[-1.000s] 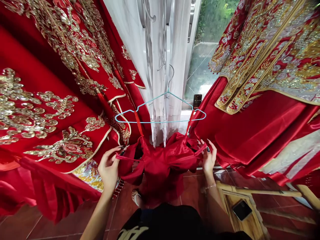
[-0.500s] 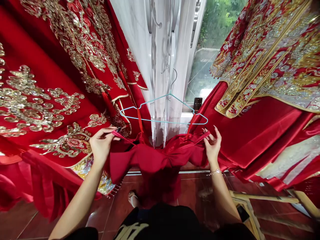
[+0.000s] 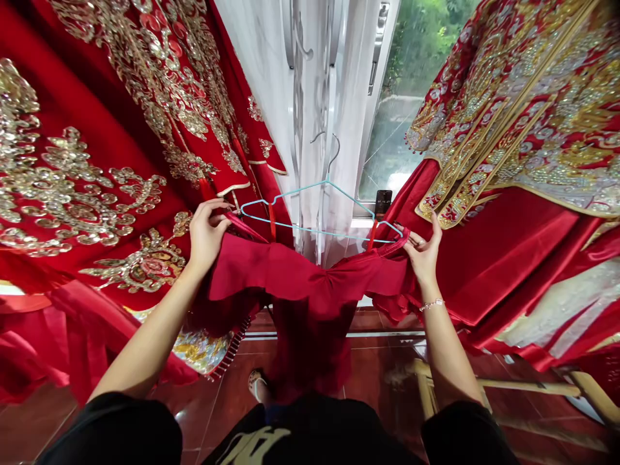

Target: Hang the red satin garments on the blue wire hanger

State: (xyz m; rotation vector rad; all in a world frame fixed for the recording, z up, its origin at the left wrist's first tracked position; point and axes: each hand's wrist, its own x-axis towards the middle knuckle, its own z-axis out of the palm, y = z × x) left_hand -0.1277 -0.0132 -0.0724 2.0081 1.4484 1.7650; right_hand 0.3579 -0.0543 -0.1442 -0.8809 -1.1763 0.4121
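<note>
A plain red dress (image 3: 300,284) hangs stretched between my two hands, just below a light blue wire hanger (image 3: 320,210) that hangs in front of a white sheer curtain (image 3: 314,97). My left hand (image 3: 206,232) pinches the dress's left strap beside the hanger's left end. My right hand (image 3: 423,252) pinches the right strap at the hanger's right end, touching it. Two thin red ribbons hang from the hanger.
Red garments with gold embroidery hang close on the left (image 3: 97,161) and on the right (image 3: 523,129). A small dark phone (image 3: 383,200) stands on the window sill. A wooden chair frame (image 3: 484,387) stands at the lower right on the red tiled floor.
Both hands have lifted the dress by its straps from waist height up to the level of the hanger's ends, spreading its top edge wide.
</note>
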